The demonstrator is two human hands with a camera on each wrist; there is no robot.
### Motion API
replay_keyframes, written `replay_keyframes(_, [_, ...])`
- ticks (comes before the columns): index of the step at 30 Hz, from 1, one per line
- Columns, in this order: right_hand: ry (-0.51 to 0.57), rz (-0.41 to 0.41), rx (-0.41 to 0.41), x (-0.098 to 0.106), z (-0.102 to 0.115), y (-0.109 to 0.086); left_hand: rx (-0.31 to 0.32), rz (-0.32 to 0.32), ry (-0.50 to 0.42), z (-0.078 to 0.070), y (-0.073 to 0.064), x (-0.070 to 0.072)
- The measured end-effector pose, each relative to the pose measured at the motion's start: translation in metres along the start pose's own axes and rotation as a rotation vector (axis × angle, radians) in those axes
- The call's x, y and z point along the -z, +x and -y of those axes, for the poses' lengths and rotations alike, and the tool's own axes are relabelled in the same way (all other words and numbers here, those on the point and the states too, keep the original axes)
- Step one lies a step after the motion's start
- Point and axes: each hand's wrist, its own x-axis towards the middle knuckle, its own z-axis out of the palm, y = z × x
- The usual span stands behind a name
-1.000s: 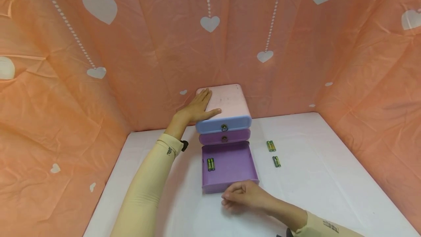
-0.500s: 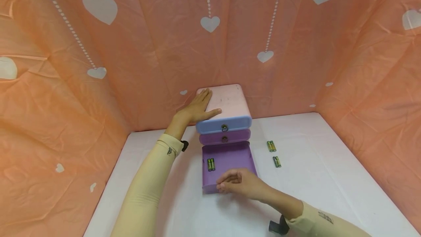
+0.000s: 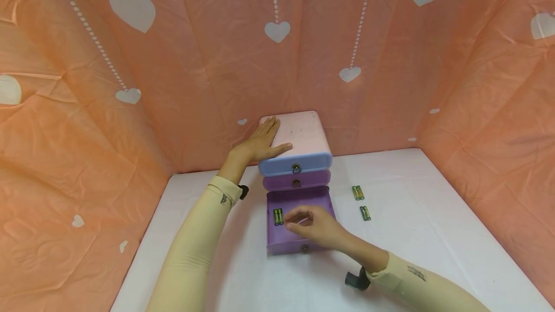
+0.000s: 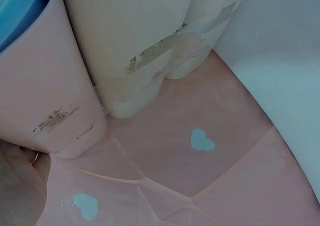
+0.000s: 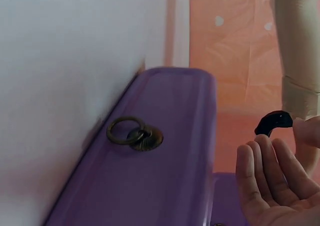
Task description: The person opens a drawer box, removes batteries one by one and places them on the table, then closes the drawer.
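My left hand (image 3: pixel 259 142) rests flat on the pink top of a small drawer cabinet (image 3: pixel 303 134), fingers straight and thumb toward the front edge. Below its blue and purple drawer fronts, the bottom purple drawer (image 3: pixel 283 248) is pulled well out. Two green batteries (image 3: pixel 278 216) lie side by side in it, toward the left. My right hand (image 3: pixel 320 226) hovers over this drawer with fingers loosely bent, fingertips just right of the batteries. The right wrist view shows the right palm and fingers (image 5: pixel 270 171) holding nothing, beside the drawer front with its brass ring pull (image 5: pixel 126 131).
Right of the drawer, on the white tabletop (image 3: pixel 403 235), lie two more pairs of batteries, a farther pair (image 3: pixel 358 192) and a nearer pair (image 3: pixel 365 213). An orange cloth (image 3: pixel 217 85) with white hearts rises behind the cabinet and on both sides.
My right hand has risen from the drawer's front edge and moved inward over the drawer, closer to the batteries. My left hand, the cabinet and all the batteries have stayed in place.
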Motion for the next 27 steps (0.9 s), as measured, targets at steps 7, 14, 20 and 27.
replay_keyframes(7, [-0.083,-0.039,0.084,-0.001,-0.009,0.011,-0.003,0.0,-0.011,0.0,-0.001,0.001])
replay_keyframes(14, [-0.119,-0.035,0.087,-0.003,-0.015,0.023,0.003,-0.004,-0.007,0.0,0.0,0.0])
replay_keyframes(20, [-0.181,-0.031,0.074,-0.005,-0.022,0.034,0.004,-0.005,-0.013,0.0,0.0,0.0])
replay_keyframes(27, [-0.224,-0.041,0.054,-0.007,-0.025,0.044,0.002,-0.01,-0.005,0.0,0.001,0.0])
